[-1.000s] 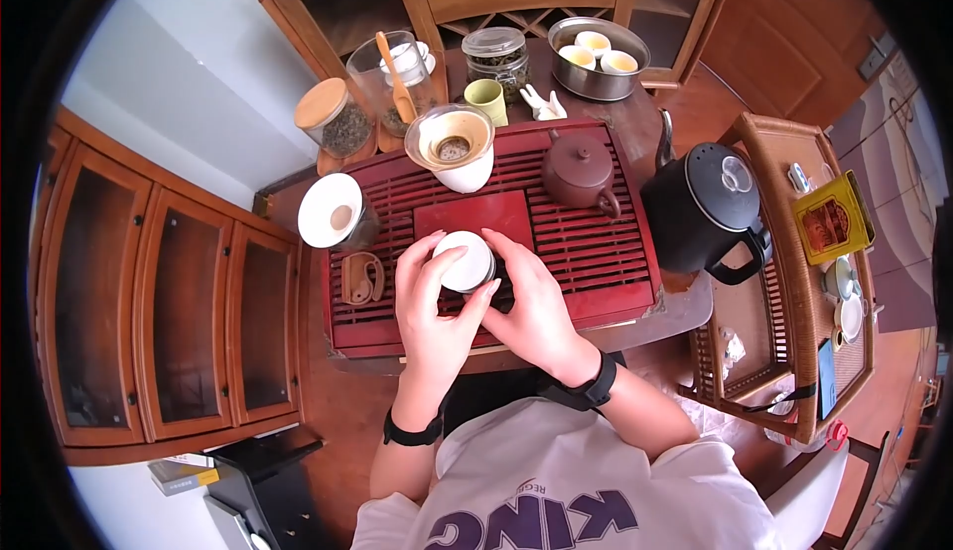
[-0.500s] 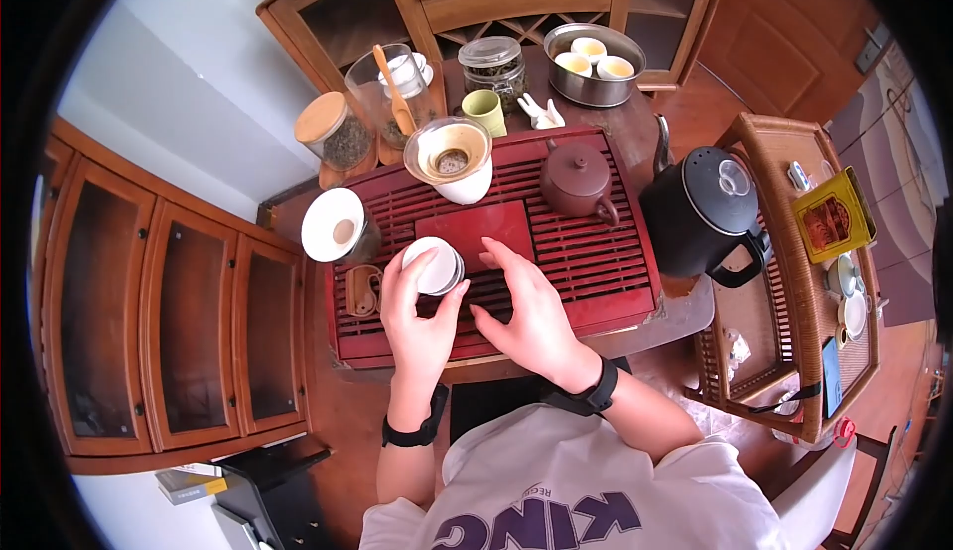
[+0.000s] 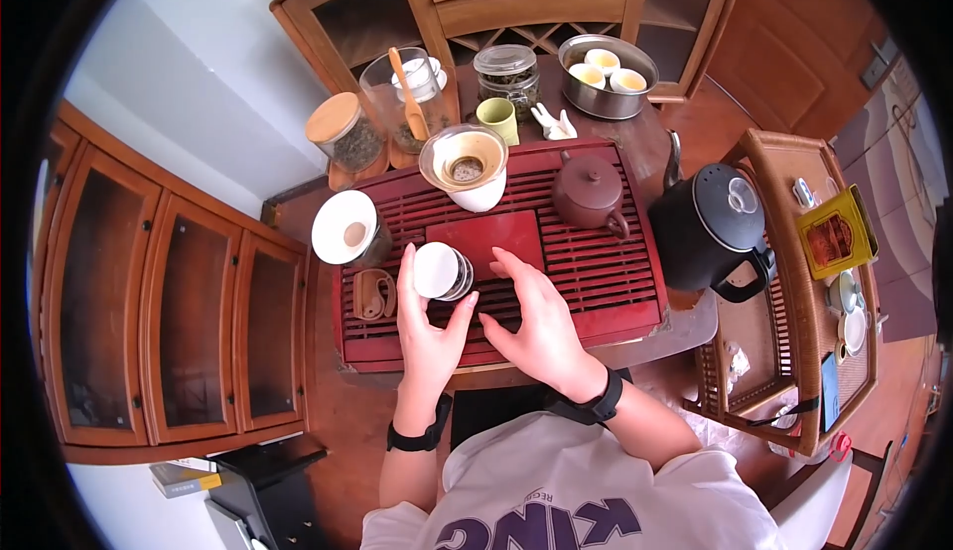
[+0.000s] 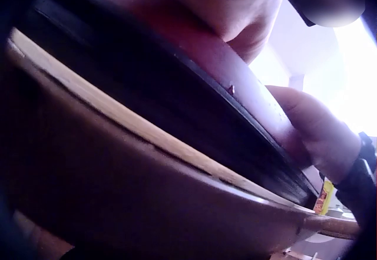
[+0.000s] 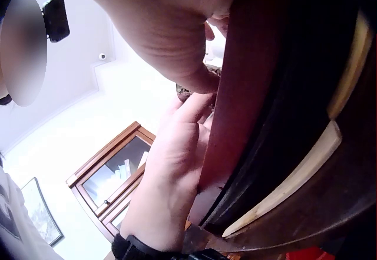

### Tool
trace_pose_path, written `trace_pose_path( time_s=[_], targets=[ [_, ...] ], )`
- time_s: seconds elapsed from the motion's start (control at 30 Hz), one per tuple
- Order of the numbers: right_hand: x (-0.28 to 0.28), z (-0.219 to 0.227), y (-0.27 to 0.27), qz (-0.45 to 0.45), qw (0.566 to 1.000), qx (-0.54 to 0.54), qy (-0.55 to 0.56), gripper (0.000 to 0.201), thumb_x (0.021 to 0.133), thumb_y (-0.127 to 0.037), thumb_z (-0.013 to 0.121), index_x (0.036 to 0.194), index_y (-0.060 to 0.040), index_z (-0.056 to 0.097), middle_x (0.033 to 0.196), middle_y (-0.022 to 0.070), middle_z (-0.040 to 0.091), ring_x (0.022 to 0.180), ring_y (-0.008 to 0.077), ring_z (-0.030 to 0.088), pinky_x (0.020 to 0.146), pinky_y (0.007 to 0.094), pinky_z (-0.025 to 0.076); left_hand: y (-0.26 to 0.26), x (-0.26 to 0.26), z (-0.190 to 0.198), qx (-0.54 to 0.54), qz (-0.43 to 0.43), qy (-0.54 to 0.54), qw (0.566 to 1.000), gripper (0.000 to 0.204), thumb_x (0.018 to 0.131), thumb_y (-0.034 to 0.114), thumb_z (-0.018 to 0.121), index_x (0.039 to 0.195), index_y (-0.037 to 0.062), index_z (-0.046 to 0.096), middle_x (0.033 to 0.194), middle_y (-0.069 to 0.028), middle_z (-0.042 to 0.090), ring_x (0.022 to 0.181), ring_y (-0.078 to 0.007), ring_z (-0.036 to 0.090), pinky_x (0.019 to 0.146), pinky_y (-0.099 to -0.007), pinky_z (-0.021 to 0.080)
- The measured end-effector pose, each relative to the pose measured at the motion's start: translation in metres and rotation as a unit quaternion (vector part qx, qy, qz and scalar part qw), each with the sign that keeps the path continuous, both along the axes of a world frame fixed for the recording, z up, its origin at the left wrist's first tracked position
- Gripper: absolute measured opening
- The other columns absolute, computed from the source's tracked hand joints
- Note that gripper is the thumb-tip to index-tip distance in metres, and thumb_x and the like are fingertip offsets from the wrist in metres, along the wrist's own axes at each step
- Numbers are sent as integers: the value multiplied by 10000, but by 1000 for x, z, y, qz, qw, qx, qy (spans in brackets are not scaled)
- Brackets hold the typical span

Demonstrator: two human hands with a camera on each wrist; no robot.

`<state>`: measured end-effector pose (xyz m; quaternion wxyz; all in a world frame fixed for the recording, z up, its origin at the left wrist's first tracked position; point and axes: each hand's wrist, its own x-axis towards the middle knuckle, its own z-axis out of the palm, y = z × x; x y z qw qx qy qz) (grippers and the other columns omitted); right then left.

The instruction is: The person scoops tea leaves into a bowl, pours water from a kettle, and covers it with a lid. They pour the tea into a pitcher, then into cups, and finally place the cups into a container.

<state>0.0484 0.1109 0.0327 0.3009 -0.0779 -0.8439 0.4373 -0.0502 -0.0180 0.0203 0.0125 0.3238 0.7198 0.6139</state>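
A small round jar [image 3: 437,270] with a white top and dark patterned sides is at the front left of the red slatted tea tray [image 3: 596,292]. My left hand [image 3: 425,327] holds it from the near side, the thumb at its lower right and the fingers along its left edge. To the right, my right hand [image 3: 546,337] has fingers and thumb spread apart, with nothing between them. In the right wrist view, my left hand [image 5: 177,148] shows beyond the right thumb, and a patch of the jar's patterned side [image 5: 184,92] appears between them; the rest is hidden.
Behind the jar stand a strainer [image 3: 465,158] on a white cup and a brown teapot [image 3: 588,193]. A jar with a white funnel top [image 3: 344,227] and a tan coiled item [image 3: 373,294] are left. A black kettle [image 3: 705,227] stands right, beside a wicker cart [image 3: 809,351].
The jar has shifted left with my left hand, out from between both hands. My right hand has let go, and the left fingers have moved from over its top to its side.
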Motion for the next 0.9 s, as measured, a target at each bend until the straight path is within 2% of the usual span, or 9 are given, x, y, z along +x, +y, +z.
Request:
trace_pose_path(
  time_s=[0.1,0.17,0.27,0.37,0.4,0.63,0.8,0.9],
  targets=[
    [0,0,0,2,1000,-4,-8,779,753,-39,740,1451,1,396,1225,223,599,1128,384,589,988,456,478,4,4,2,13,28,44,999,871,834,-35,760,1549,5,265,1459,-194,443,1300,-274,524,1075,-405,465],
    [1,2,0,-2,1000,-3,-12,785,752,-38,746,1453,-2,395,1240,221,597,1133,380,590,993,450,476,5,3,1,81,20,-16,996,850,846,-30,748,1545,3,267,1436,-186,471,1279,-263,543,1081,-396,455],
    [1,4,-1,-1,1000,-10,-19,785,751,-35,749,1453,-5,397,1248,217,598,1136,375,593,995,445,477,-2,-5,-7,27,3,-29,999,779,857,-26,737,1510,-2,313,1391,-168,513,1249,-245,565,1078,-387,455],
    [1,3,-1,1,1000,-1,-11,777,756,-38,748,1449,-5,400,1253,213,600,1134,371,596,997,442,478,-3,-4,-8,33,1,-26,999,707,861,-25,734,1461,-5,360,1355,-156,540,1232,-230,575,1067,-378,461],
    [1,3,-1,1,1000,0,-10,777,756,-38,748,1449,-5,400,1253,213,600,1134,371,596,997,442,478,-3,-4,-8,28,-11,-33,999,673,887,-12,714,1454,8,351,1385,-127,492,1267,-222,531,1087,-371,445],
    [1,2,-2,-2,1000,14,-11,777,751,-37,752,1444,0,404,1260,219,594,1132,378,596,998,444,480,-3,-4,-8,42,-8,-42,998,666,881,-25,712,1442,11,356,1362,-120,500,1250,-219,538,1067,-368,460],
    [0,2,-2,-3,1000,14,-9,782,752,-54,763,1444,5,403,1282,228,577,1156,390,582,1008,449,475,-2,-4,-7,51,-3,-28,998,690,866,-20,737,1450,-1,371,1354,-150,539,1232,-228,574,1058,-380,469],
    [-4,7,-1,-13,1000,0,11,805,743,-55,798,1446,-3,409,1302,205,581,1204,360,584,1024,424,472,-2,-5,-7,52,0,-43,998,705,854,-37,742,1455,-5,377,1353,-146,547,1237,-230,575,1065,-381,465]
  ],
)
